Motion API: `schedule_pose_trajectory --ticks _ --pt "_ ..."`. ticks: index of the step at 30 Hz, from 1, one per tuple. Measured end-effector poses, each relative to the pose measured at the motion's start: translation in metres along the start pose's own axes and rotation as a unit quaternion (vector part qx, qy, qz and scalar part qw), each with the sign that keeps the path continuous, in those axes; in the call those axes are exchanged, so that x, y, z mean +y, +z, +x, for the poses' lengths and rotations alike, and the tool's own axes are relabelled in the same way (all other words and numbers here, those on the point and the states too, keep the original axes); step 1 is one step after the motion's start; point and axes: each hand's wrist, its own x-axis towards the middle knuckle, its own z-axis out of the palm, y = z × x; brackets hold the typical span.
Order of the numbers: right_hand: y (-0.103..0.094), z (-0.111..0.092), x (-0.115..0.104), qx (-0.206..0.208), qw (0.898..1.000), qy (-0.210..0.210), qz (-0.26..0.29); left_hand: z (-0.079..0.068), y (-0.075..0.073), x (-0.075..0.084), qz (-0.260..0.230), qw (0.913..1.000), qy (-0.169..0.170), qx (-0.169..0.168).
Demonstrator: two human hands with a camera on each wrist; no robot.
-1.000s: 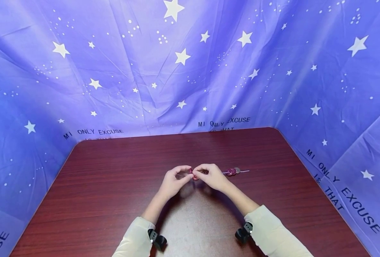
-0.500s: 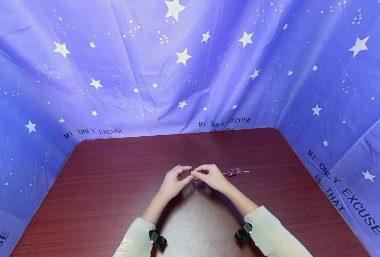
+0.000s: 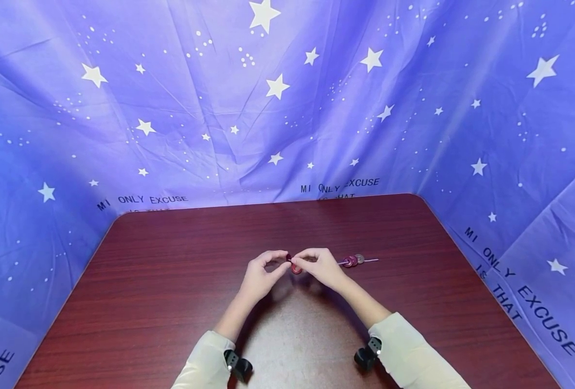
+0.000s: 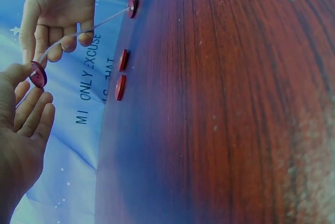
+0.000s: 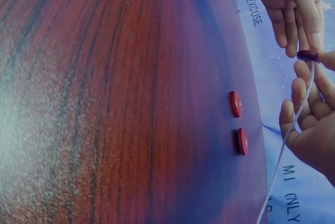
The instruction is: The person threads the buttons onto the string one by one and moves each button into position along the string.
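Note:
My left hand (image 3: 263, 275) pinches a dark red button (image 4: 37, 75) between thumb and fingers, held above the table. Against its other side, my right hand (image 3: 323, 267) pinches a thin pale string (image 5: 299, 110) close to the button; the fingertips hide the string's tip. Both hands almost meet at the button. From there the string runs right to several strung buttons (image 3: 350, 261), dark red with a greyish one (image 3: 360, 258) at the far end, lying on the table. Two loose red buttons, one nearer (image 5: 242, 141) and one beyond it (image 5: 235, 104) in the right wrist view, lie under the hands.
The dark red wood-grain table (image 3: 180, 302) has rounded far corners. A blue-purple curtain (image 3: 209, 97) with white stars and printed lettering hangs behind it and along both sides. A short tail of string (image 3: 372, 260) sticks out beyond the greyish button.
Both hands stay nearly in place, with only small fingertip shifts. The held button has tilted slightly, and more of the red on the table below the fingers shows.

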Motion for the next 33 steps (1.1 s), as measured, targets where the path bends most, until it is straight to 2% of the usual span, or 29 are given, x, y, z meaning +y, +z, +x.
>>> schedule_pose_trajectory --ticks 9,11,18,21,27,33 --pt "0.0 -0.004 -0.009 -0.003 1.0 0.005 0.004 -0.001 -0.004 0.032 0.016 0.9996 0.022 0.011" --pt "0.0 -0.004 -0.009 -0.005 1.0 0.007 0.007 -0.001 -0.003 0.032 0.02 0.9995 0.022 0.014" --pt "0.0 -0.004 -0.01 -0.008 1.0 0.007 0.002 0.001 0.002 0.001 0.013 0.9997 0.009 0.018" --pt "0.001 -0.002 -0.002 -0.008 1.0 0.005 -0.009 0.0 0.002 -0.002 0.022 0.9996 0.011 0.016" --pt "0.002 0.005 0.019 0.0 1.0 -0.014 -0.026 0.0 0.004 0.004 0.036 0.999 -0.004 0.024" --pt "0.002 0.004 0.021 0.011 0.996 -0.045 -0.08 -0.002 0.0 0.03 0.041 0.9989 0.003 0.024"
